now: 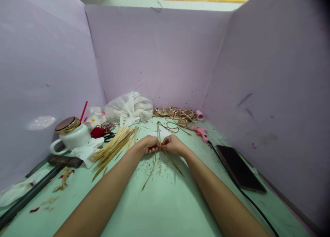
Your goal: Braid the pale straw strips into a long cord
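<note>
Over the middle of the table, my left hand (151, 144) and my right hand (172, 144) meet, fingers pinched closed on a thin braided straw cord (159, 129). The cord runs away from me beyond the hands. Loose straw strands (175, 164) fan out on the near side, one to the left and others to the right. My fingers hide the point where cord and strands join. Left of my left hand lies a bundle of dry straw strips (116, 146).
At left stand a white mug (75, 139) and a hammer (62, 162). A plastic bag (130, 108) and a pile of braided cords (177, 116) lie at the back. Right are a pink glue gun (200, 132), its black cable, and a phone (239, 168). Lilac partitions (160, 58) enclose the table.
</note>
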Action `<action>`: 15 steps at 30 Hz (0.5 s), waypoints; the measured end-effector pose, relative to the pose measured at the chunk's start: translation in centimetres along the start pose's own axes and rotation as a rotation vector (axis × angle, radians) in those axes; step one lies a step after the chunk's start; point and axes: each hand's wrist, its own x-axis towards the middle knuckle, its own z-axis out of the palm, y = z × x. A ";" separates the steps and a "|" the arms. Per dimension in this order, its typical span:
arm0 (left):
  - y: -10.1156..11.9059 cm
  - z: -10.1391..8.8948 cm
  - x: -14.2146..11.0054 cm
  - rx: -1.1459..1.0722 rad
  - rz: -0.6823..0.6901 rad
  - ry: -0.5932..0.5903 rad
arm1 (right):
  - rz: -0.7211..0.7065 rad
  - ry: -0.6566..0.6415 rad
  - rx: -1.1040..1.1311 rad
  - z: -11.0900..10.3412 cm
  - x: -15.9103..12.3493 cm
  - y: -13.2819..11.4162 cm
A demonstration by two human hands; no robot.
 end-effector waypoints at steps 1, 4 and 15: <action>0.0 0.1 0.0 0.002 -0.018 0.020 | -0.015 0.037 -0.114 0.0 -0.1 -0.2; 0.1 0.4 -0.1 -0.014 -0.063 0.056 | -0.027 0.122 -0.375 -0.2 -0.7 -1.1; -0.2 0.4 -0.3 -0.126 0.003 0.088 | -0.012 0.036 -0.441 0.2 -2.5 -3.4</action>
